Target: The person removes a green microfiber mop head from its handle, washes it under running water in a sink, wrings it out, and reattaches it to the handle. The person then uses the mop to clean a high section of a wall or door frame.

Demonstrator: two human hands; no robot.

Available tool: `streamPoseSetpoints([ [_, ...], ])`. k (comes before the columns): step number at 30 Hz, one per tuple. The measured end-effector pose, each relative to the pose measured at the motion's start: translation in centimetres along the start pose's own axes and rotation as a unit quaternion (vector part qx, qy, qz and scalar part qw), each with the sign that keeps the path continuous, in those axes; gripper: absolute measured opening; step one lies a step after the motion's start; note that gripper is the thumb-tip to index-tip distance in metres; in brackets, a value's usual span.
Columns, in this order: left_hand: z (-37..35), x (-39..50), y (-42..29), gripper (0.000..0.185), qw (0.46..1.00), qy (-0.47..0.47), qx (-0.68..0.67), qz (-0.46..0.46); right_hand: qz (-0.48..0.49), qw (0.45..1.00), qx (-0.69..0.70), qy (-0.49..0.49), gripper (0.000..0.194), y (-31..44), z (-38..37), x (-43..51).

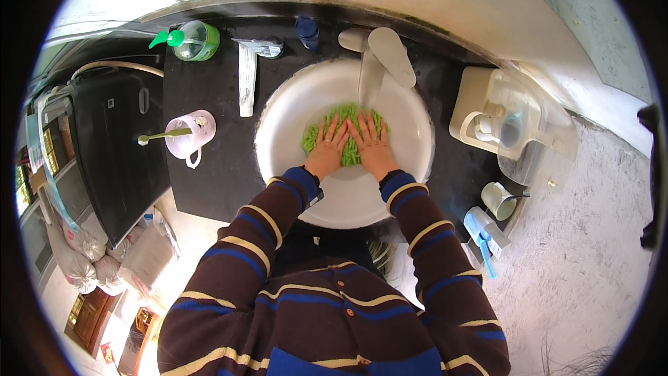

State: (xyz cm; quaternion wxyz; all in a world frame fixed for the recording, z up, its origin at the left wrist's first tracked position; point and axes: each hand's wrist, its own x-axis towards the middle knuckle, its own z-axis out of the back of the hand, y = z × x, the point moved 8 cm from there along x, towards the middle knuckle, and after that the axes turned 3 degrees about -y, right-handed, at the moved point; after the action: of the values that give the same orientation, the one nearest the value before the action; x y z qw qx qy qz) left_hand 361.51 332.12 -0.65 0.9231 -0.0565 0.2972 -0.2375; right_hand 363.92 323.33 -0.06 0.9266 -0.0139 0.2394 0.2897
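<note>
A white washbasin (282, 130) is set in a black countertop, with some water in its bottom. In the water lies a bright green, noodle-textured mass (350, 152); it looks like a chenille cloth, though its exact kind is not certain. My left hand (326, 151) rests palm down on its left part, fingers spread. Beside it, my right hand (371, 147) lies flat on the right part, fingers also apart. The two hands nearly meet at the thumbs and index fingers, and neither grips anything. Above them reaches the spout of a metal faucet (371, 73).
Left on the counter (209, 183) are a soap pump bottle (198, 42), a toothpaste tube (247, 81) and a pink mug (190, 136) with a green toothbrush (164, 136). A dark blue bottle (307, 33) stands behind the basin. Rightward are a beige lidded container (472, 96) and a cup (498, 201).
</note>
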Motion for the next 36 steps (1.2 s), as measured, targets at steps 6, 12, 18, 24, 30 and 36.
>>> streamPoseSetpoints([
  [6,0.2,0.0,0.1,0.103,0.999,-0.001,-0.047,-0.001,-0.026,0.999,0.000,-0.032,0.076,0.2,0.3,0.1],
  [12,2.8,-2.0,0.7,0.086,0.994,-0.101,-0.030,-0.037,-0.028,0.996,0.008,-0.079,0.087,0.3,3.2,-0.8],
  [18,6.8,-4.7,4.7,0.063,0.924,-0.157,-0.342,0.063,-0.096,0.909,0.394,-0.098,0.078,-2.2,6.4,-2.6],
  [24,10.2,-5.9,5.8,0.068,0.916,-0.242,-0.282,0.148,-0.197,0.913,0.347,-0.086,0.076,-3.6,6.5,-3.5],
  [30,8.0,-5.7,1.8,0.107,0.979,-0.196,-0.059,0.017,-0.011,0.996,0.036,-0.084,0.106,0.4,6.9,-4.4],
  [36,3.6,-3.5,1.4,0.124,0.994,-0.108,-0.008,0.028,0.010,0.998,0.067,-0.014,0.136,0.7,4.8,-3.8],
])
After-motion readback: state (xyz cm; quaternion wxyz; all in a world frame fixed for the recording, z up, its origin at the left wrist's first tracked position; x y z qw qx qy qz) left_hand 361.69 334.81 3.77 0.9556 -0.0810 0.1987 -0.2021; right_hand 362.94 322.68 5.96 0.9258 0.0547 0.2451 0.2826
